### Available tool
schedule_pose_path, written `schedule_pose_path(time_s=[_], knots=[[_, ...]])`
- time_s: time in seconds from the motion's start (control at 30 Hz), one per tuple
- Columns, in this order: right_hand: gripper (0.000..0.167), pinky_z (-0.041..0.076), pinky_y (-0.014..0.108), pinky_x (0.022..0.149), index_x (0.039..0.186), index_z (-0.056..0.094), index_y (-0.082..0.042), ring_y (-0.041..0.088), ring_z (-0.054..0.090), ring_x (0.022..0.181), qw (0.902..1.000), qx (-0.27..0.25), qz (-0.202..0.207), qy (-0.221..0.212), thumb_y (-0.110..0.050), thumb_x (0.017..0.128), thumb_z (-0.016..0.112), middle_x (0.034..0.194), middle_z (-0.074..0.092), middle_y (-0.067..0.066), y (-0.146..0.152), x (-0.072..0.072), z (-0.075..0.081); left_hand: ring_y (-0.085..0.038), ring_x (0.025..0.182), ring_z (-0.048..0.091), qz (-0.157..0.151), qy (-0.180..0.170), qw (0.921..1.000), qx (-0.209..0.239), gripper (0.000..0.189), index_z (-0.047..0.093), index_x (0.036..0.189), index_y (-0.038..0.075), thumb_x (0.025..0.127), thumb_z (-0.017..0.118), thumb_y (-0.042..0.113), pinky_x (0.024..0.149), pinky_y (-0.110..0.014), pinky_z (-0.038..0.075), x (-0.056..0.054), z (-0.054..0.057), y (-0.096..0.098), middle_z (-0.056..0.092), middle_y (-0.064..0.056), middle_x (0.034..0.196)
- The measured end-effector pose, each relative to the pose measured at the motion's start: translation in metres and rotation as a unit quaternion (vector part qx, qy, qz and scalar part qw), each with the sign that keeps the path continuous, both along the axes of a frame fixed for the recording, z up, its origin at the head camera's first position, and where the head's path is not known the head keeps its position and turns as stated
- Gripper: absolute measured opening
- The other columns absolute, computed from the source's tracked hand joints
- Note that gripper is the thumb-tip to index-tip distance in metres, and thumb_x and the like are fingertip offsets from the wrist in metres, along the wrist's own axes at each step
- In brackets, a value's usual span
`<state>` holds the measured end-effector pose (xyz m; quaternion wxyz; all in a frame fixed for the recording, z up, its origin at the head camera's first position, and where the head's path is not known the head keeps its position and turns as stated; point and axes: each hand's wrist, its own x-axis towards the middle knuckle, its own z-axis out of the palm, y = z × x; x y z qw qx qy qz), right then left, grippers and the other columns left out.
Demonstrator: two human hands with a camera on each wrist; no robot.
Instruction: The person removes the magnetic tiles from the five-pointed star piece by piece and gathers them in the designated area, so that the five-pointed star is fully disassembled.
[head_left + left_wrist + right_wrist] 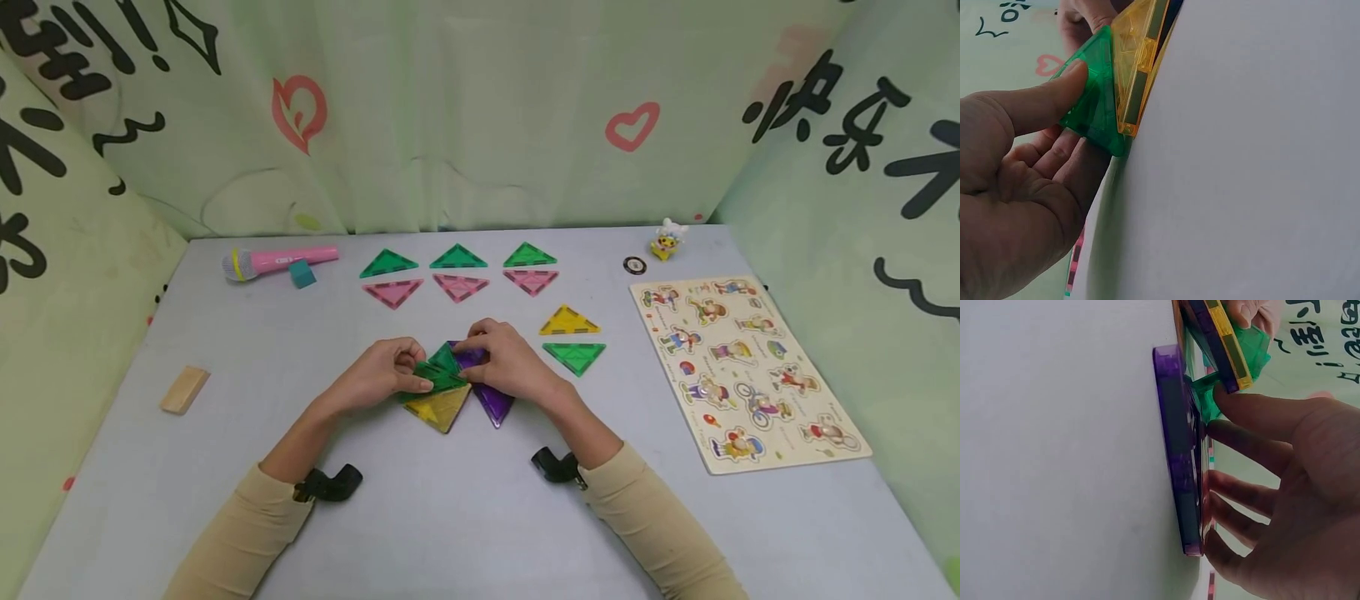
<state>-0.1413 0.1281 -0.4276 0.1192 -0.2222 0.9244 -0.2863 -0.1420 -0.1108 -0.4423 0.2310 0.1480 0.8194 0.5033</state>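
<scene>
At the table's middle, my left hand [380, 371] pinches a green triangular magnetic tile [1099, 106], thumb on its face. Beside that tile, a yellow triangular tile [442, 408] is tilted up off the table, its edge showing in the left wrist view. My right hand [512, 360] holds a second green tile [1207, 394] between thumb and index finger. Its other fingers touch or hover at the purple triangular tiles [495, 406], partly hidden under the hand; one purple tile [1175, 437] lies near the tabletop in the right wrist view.
Green tiles [457, 257] and pink tiles [460, 287] lie in rows behind; a yellow tile [570, 321] and green tile [574, 358] lie right. A puzzle board [750, 375], figurine [666, 240], toy microphone [288, 260], teal cube [302, 273] and wooden block [184, 390] stand around.
</scene>
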Motion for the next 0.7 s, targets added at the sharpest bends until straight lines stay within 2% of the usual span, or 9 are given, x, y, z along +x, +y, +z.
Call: schedule_pose_path(time_s=[0.23,0.43,0.7], knots=[[0.040,0.044,0.043,0.096,0.127,0.070,-0.018,0.029,0.049,0.117,0.9999,0.005,0.008,0.010,-0.031,0.089,0.074,0.129,0.056,0.010,-0.0010,0.0016,0.0001,-0.018,0.080,0.048,0.003,-0.017,0.9998,0.008,0.024,0.058,0.099,0.004,0.086,0.077,0.011,0.070,-0.028,0.042,-0.0007,-0.0008,-0.0027,0.049,-0.003,0.083],[0.044,0.046,0.042,0.094,0.129,0.068,-0.021,0.028,0.049,0.116,0.9994,0.029,-0.006,0.020,-0.036,0.088,0.075,0.131,0.055,0.009,-0.0040,0.0040,0.0029,-0.017,0.079,0.045,-0.007,-0.026,0.9996,0.010,0.024,0.057,0.098,0.005,0.085,0.077,0.010,0.068,-0.027,0.040,-0.0007,-0.0006,-0.0016,0.046,-0.002,0.081],[0.042,0.045,0.039,0.092,0.127,0.069,-0.024,0.026,0.050,0.114,0.9987,0.043,-0.020,0.020,-0.036,0.088,0.075,0.129,0.056,0.007,-0.0070,0.0034,0.0009,-0.018,0.075,0.047,-0.049,-0.034,0.9979,0.027,0.024,0.058,0.096,0.006,0.084,0.078,0.007,0.065,-0.024,0.042,-0.0007,0.0011,-0.0061,0.050,-0.002,0.078]])
